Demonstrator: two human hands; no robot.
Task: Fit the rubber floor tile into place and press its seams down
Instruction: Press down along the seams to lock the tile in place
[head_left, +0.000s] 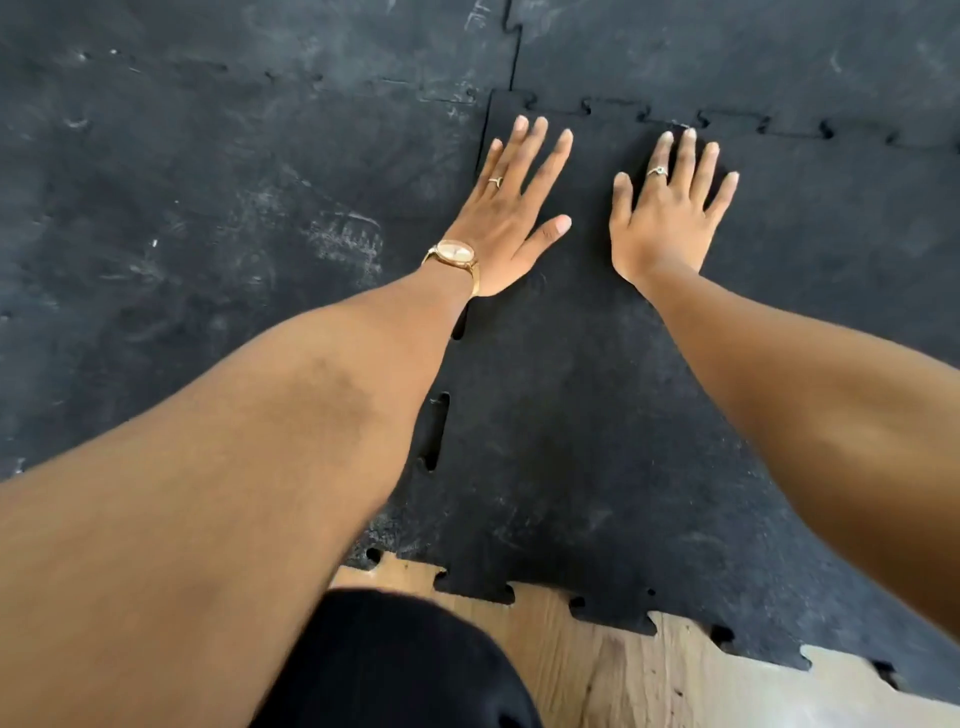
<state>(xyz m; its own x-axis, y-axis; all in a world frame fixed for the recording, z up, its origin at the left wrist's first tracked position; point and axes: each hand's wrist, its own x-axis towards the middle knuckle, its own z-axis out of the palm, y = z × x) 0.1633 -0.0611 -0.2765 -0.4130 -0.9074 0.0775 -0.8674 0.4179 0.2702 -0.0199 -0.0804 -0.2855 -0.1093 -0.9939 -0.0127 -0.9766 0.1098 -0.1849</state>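
Observation:
A black rubber floor tile (582, 415) with jigsaw-cut edges lies on the floor in the middle of the view. My left hand (511, 218), with a watch and a ring, lies flat, fingers spread, near the tile's far left corner. My right hand (667, 213), also ringed, lies flat beside it with its fingertips at the far seam (675, 122). The left seam (441, 431) shows open slots between the teeth. My left forearm hides part of that seam.
Scuffed black rubber tiles (208, 208) cover the floor to the left and beyond. Bare wooden floor (623, 670) shows along the tile's near toothed edge. A knee in black cloth (395, 665) rests at the bottom.

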